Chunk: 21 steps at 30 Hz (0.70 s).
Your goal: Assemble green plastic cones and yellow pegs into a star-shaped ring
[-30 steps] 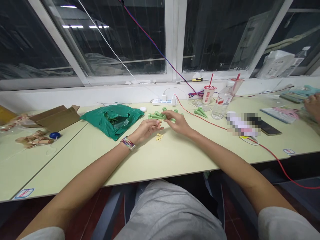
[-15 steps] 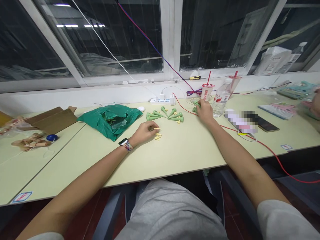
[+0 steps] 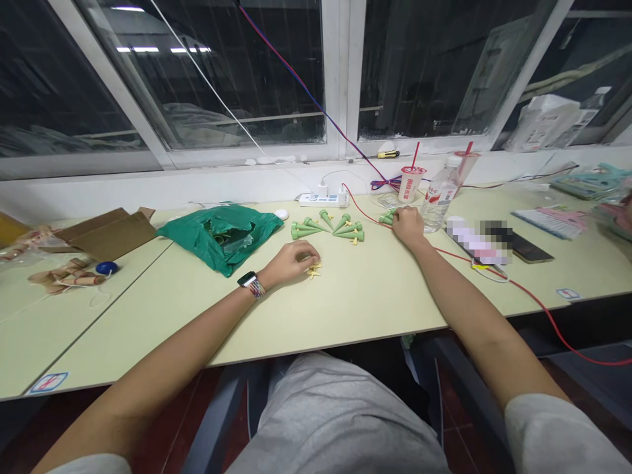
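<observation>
My left hand (image 3: 296,260) rests curled on the pale green table (image 3: 355,309), its fingertips just beside a small cluster of yellow plastic pieces (image 3: 313,270). Whatever its curled fingers might cover is hidden. A watch and beaded bracelet (image 3: 250,284) circle that wrist. Farther back lies a fan of green plastic cone spikes (image 3: 326,227), with small yellow parts among them. My right hand (image 3: 407,226) sits well to the right of the fan, its fingers closed over a couple of green spikes (image 3: 386,218), which are mostly covered.
A green plastic bag (image 3: 222,237) and a cardboard box (image 3: 106,234) lie to the left. A power strip (image 3: 320,199) and red cable (image 3: 365,212) run along the back. A drink cup (image 3: 411,183), water bottle (image 3: 438,197) and phone (image 3: 530,247) stand to the right.
My right hand has moved rightward from the spike fan to the spikes near the cup and lowered onto them. My left hand has turned palm-down beside the yellow pieces. The view has shifted slightly.
</observation>
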Tool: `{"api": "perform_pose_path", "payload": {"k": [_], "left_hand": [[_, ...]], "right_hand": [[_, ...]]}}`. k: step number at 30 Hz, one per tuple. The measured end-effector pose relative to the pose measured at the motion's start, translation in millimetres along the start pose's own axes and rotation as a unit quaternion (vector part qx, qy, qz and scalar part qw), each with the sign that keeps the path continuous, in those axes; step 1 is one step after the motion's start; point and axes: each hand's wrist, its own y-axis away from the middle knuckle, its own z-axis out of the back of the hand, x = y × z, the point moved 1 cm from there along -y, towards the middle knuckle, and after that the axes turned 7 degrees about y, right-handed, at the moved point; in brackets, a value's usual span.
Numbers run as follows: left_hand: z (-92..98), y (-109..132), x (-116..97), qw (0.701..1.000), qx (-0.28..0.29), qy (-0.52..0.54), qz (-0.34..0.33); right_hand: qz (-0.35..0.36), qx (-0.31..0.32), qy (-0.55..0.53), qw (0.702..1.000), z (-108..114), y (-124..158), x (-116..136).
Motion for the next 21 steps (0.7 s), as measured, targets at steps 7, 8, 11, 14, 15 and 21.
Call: {"api": "perform_pose_path", "payload": {"k": [7, 8, 11, 14, 15, 21], "left_hand": [[-10.2, 1.6, -7.7, 0.999, 0.038, -0.018, -0.027], [-12.4, 1.8, -9.0, 0.999, 0.044, -0.017, -0.028], [-17.6, 2.3, -12.8, 0.998, 0.048, -0.012, -0.035], [-20.1, 2.2, -15.4, 0.998, 0.045, -0.013, -0.050], [-20.3, 1.9, -15.6, 0.998, 0.042, -0.012, -0.051], [-18.4, 0.0, -11.5, 0.999, 0.013, 0.004, -0.034]], "right_hand": [[0.122, -0.073, -0.123, 0.982, 7.7, 12.5, 38.9], [0.165, -0.068, -0.135, 0.975, 9.9, 17.1, 50.0], [0.261, -0.033, -0.131, 0.956, 17.1, 32.3, 80.7], [0.297, -0.003, -0.102, 0.949, 23.5, 42.9, 95.8], [0.303, 0.005, -0.097, 0.948, 25.5, 44.8, 96.6], [0.322, 0.036, -0.111, 0.940, 38.6, 44.9, 84.2]]}}
